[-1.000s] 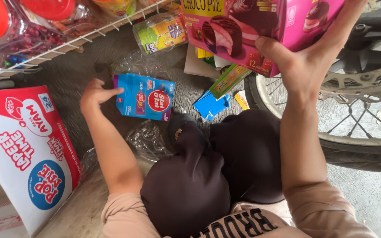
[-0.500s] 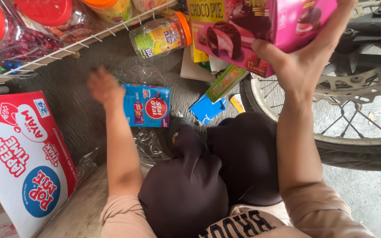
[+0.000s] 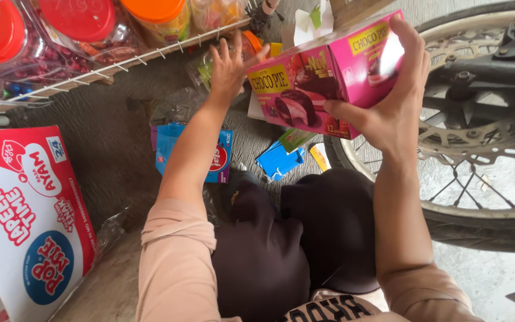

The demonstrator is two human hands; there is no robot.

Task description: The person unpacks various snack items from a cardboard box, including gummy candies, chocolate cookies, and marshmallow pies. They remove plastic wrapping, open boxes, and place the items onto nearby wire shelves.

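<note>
Head view, pink box [image 3: 329, 77] w/ right hand [image 3: 388, 113], motorbike wheel [image 3: 478, 173] beside, blue packet [image 3: 171, 149] under arm

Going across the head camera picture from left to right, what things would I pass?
Red and white carton → blue snack packet → left hand → pink snack box → right hand → motorcycle wheel.

My right hand [image 3: 388, 113] grips a glossy pink cardboard box [image 3: 323, 77]. I see clear plastic jars [image 3: 84, 30] on a white wire shelf [image 3: 120, 62], above rough grey floor [image 3: 108, 143].
</note>
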